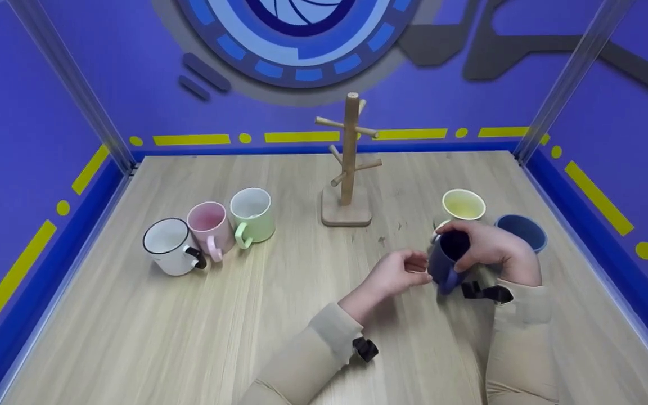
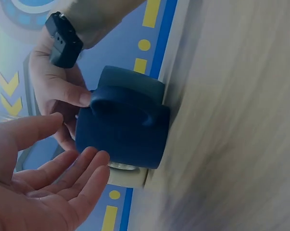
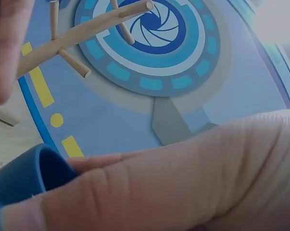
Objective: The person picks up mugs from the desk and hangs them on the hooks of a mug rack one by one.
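Note:
In the head view my right hand (image 1: pixel 487 247) grips a dark blue mug (image 1: pixel 441 264) at its rim, thumb on the near side and fingers on the far side. The mug's handle points toward me; whether its base touches the table I cannot tell. My left hand (image 1: pixel 394 274) is just left of this mug, fingers loosely extended with nothing in them. The left wrist view shows the left palm (image 2: pixel 44 202) facing up beside the mug (image 2: pixel 123 132). In the right wrist view the right thumb (image 3: pixel 63 207) lies along the blue mug (image 3: pixel 19 175).
A wooden mug tree (image 1: pixel 349 152) with bare pegs stands at the back middle. To the left are a white mug (image 1: pixel 172 260), a pink mug (image 1: pixel 220 233) and a green mug (image 1: pixel 259 228). A yellow mug (image 1: pixel 463 205) and a grey-blue mug (image 1: pixel 521 232) stand behind the right hand.

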A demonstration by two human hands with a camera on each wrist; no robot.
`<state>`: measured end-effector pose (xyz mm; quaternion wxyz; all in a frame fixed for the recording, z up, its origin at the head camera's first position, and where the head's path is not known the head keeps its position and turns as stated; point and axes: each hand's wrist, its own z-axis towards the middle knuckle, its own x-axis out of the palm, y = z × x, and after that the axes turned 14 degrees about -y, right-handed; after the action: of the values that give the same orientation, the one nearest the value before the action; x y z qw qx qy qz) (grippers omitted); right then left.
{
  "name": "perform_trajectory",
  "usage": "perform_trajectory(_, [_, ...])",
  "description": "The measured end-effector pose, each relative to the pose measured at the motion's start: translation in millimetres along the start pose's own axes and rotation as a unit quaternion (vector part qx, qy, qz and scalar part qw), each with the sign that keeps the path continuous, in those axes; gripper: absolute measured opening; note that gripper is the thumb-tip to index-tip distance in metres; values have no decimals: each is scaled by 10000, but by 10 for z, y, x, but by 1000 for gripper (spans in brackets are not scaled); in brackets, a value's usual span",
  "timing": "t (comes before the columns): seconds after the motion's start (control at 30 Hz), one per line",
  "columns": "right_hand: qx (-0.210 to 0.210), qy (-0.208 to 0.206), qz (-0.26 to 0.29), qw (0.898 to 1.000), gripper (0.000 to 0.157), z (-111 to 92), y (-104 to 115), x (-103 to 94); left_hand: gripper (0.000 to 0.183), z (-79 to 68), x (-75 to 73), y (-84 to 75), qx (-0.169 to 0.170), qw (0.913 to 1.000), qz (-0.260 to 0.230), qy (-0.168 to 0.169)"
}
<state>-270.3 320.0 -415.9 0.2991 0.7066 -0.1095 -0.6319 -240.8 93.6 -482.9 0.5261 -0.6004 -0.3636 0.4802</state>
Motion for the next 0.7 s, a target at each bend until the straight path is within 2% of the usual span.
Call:
perform_trajectory(0.2, [-82,-295,-304,9991,75,26,-12,21,42,-57,106,33,243,9967,770,112])
perform_trajectory(0.37, [31,-531,-218,9983,77,22,28,7,39,-81,119,25,662,9860,1520,-169])
perform_trajectory(0.57, [212,-581,77,9981,75,-10,107,-36,22,-100,24,-48,1233,9753,1722,-634])
perform_trajectory(0.7, [344,-504,160,9980,71,-26,129,-54,24,-119,-95,-149,1472,9692,1713,-981])
